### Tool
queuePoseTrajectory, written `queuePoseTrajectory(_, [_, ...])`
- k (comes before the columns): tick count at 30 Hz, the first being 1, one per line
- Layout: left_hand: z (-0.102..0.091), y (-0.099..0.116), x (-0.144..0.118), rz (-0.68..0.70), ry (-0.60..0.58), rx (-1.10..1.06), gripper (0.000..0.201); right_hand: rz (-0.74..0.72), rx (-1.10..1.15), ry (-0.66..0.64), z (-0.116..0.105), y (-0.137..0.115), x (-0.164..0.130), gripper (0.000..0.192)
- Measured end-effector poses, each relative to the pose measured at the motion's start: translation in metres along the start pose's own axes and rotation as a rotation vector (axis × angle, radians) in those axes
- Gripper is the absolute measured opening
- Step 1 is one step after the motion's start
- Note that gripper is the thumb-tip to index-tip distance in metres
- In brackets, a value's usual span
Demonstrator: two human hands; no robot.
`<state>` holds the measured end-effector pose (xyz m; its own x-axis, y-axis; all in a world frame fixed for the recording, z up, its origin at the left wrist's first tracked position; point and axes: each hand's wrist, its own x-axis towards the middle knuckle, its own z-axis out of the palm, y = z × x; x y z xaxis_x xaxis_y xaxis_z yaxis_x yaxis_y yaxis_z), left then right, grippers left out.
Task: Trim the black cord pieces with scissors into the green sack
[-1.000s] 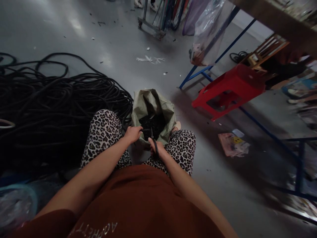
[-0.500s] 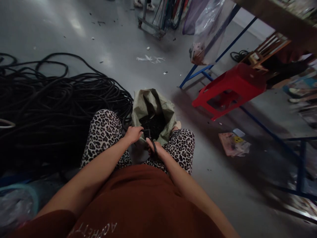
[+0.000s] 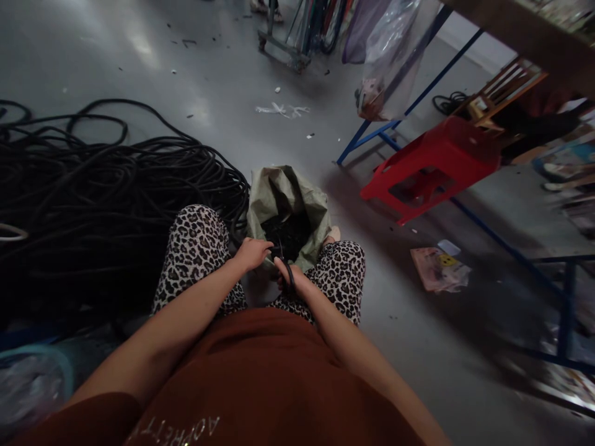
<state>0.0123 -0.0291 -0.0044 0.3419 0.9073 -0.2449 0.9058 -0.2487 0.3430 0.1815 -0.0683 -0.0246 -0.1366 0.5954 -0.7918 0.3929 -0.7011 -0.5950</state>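
Left hand [image 3: 252,253] pinches black piece [image 3: 276,248]; right hand [image 3: 299,282] clasps scissors [image 3: 290,274] over sack [image 3: 315,210] — fingertips [image 3: 270,244] best held clear of blades [image 3: 281,246].

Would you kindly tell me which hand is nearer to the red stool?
Right: the right hand, holding scissors, is left of the red stool, apart from it. The left hand is farther left, by the sack.

One head-worn camera faces forward and steeply down. The shirt [image 3: 260,378] fills the near foreground; left hand [image 3: 252,253] and right hand [image 3: 292,278] sit at middle range, just below centre; the floor [image 3: 218,80] recedes toward the upper edge.
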Motion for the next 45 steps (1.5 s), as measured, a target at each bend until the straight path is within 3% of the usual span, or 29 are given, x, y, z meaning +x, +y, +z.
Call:
queuePoseTrajectory(16, [0.000, 0.000, 0.001, 0.029, -0.012, 0.018, 0.031, 0.011, 0.032, -0.005, 0.000, -0.014, -0.023, 0.051])
queuePoseTrajectory(29, [0.003, -0.009, 0.001, -0.045, 0.010, -0.012, 0.033, 0.013, -0.006, 0.087, -0.003, -0.018, -0.020, 0.048])
queuePoseTrajectory(45, [-0.003, -0.006, 0.001, -0.055, -0.007, 0.016, 0.032, -0.018, -0.135, 0.092, -0.005, -0.008, -0.013, 0.050])
